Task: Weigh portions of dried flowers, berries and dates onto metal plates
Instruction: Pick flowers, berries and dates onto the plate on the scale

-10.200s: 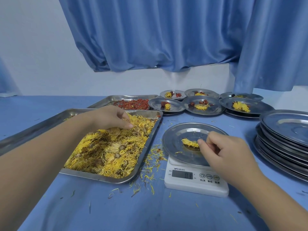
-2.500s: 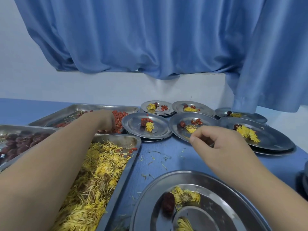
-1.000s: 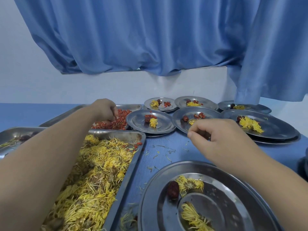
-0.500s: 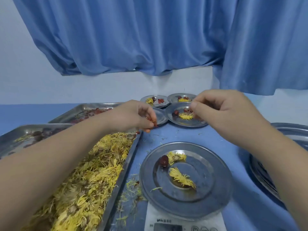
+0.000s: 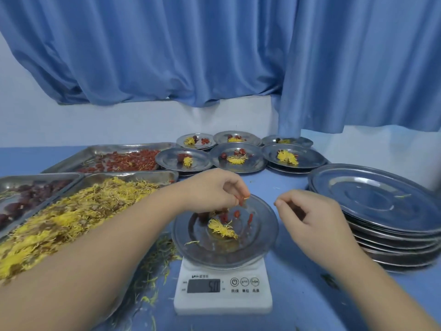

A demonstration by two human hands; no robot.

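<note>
A metal plate rests on a white digital scale whose display shows digits. On the plate lie a yellow dried flower, several red berries and a dark date partly hidden under my left hand. My left hand hovers over the plate's far left side, fingertips pinched on a few red berries. My right hand is beside the plate's right rim, fingers loosely curled, with nothing visible in it.
Trays on the left hold yellow flowers, red berries and dark dates. Several filled plates sit at the back. A stack of bare plates stands at the right. Loose petals litter the blue table.
My left hand has come from the berry tray to above the plate on the scale, and red berries now lie on that plate. My right hand has dropped to the plate's right side.
</note>
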